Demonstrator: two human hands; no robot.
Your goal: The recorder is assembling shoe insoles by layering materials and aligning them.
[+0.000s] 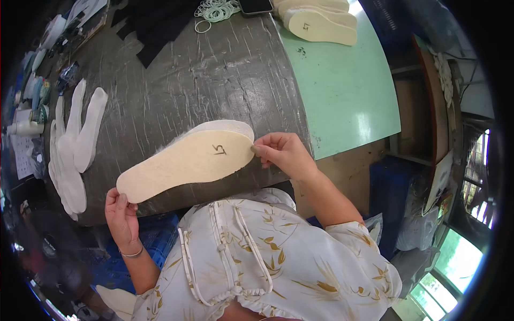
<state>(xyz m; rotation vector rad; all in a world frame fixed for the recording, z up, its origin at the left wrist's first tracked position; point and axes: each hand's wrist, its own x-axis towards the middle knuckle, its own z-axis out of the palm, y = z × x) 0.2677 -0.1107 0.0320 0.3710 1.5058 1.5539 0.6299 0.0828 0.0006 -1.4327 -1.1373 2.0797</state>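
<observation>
A cream insole (pixel 182 163) with a dark handwritten mark lies slantwise over the near edge of the dark table. Behind its far edge another pale, fuzzy-edged insole (pixel 225 125) peeks out; most of it is hidden underneath. My left hand (pixel 123 218) pinches the narrow end between thumb and fingers. At the wide end, my right hand (pixel 284 154) has its thumb and fingertips closed on the rim. Whether each pinch takes in both layers, I cannot tell.
White insoles (pixel 72 144) lie in a loose pile at the table's left. More cream insoles (pixel 321 27) are stacked on the green board (pixel 348 91) at the far right. Black cloth (pixel 155 27), pale green rubber bands (pixel 216 9) and a phone (pixel 256 6) rest along the far side.
</observation>
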